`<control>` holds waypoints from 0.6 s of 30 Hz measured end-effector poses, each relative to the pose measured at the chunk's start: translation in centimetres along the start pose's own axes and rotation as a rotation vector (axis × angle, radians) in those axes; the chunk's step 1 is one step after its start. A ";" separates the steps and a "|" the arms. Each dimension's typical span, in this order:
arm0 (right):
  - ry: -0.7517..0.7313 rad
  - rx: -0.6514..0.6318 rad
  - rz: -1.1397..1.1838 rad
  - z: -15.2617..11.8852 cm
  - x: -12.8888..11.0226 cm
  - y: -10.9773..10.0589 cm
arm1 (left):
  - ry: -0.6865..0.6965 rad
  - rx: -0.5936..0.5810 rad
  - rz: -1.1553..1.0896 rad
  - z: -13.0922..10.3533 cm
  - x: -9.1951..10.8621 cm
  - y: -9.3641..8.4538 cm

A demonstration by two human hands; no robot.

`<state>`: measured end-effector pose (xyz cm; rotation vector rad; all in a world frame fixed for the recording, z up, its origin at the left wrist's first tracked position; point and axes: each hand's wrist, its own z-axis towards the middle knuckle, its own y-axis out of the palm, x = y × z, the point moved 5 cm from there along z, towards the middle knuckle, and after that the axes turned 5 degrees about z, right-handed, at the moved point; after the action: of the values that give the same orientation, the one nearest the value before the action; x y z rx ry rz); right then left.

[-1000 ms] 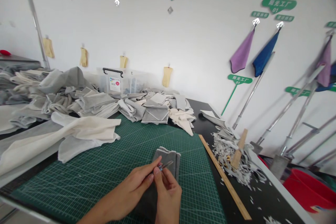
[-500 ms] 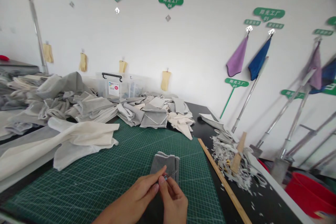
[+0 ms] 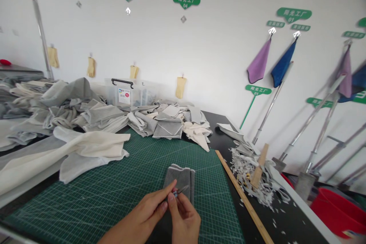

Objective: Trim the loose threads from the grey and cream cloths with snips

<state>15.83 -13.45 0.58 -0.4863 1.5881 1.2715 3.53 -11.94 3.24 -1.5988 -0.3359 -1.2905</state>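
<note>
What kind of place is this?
Probably a small textile workshop: a green cutting mat, heaps of grey and cream cloth pieces, and a pile of trimmed scraps beside a wooden ruler.

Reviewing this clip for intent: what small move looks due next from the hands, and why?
Probably bringing the small metal tool down onto the gray cloth: both the left hand and right hand pinch it just above the cloth, tip pointing over it.

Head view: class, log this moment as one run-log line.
left hand: pinching small tool | right hand: on same tool | under hands: grey cloth on green cutting mat | right: wooden ruler
</note>
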 end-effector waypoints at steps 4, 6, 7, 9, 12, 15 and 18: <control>0.068 -0.087 0.000 0.2 0.1 0.2 | -0.003 0.030 -0.015 0.0 -0.1 -0.2; 0.124 -0.128 0.022 0.4 0.1 0.2 | -0.010 0.031 -0.056 0.2 -0.5 -0.2; 0.140 -0.159 0.025 0.5 0.0 0.3 | -0.028 0.019 -0.100 0.4 -0.8 -0.1; 0.152 -0.240 0.005 0.5 -0.5 0.6 | -0.084 -0.024 -0.249 0.8 -1.6 0.3; 0.156 -0.285 -0.007 0.2 -1.1 0.9 | -0.135 -0.087 -0.519 1.4 -2.2 1.0; 0.185 -0.214 0.055 -0.2 -1.2 1.0 | -0.097 -0.111 -0.634 1.6 -1.5 1.2; 0.209 -0.172 0.107 -0.7 -1.2 1.2 | -0.094 -0.141 -0.652 1.5 -0.7 1.1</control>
<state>15.06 -13.98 2.17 -0.6681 1.7036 1.4858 4.90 -11.02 2.22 -1.7401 -0.8961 -1.7544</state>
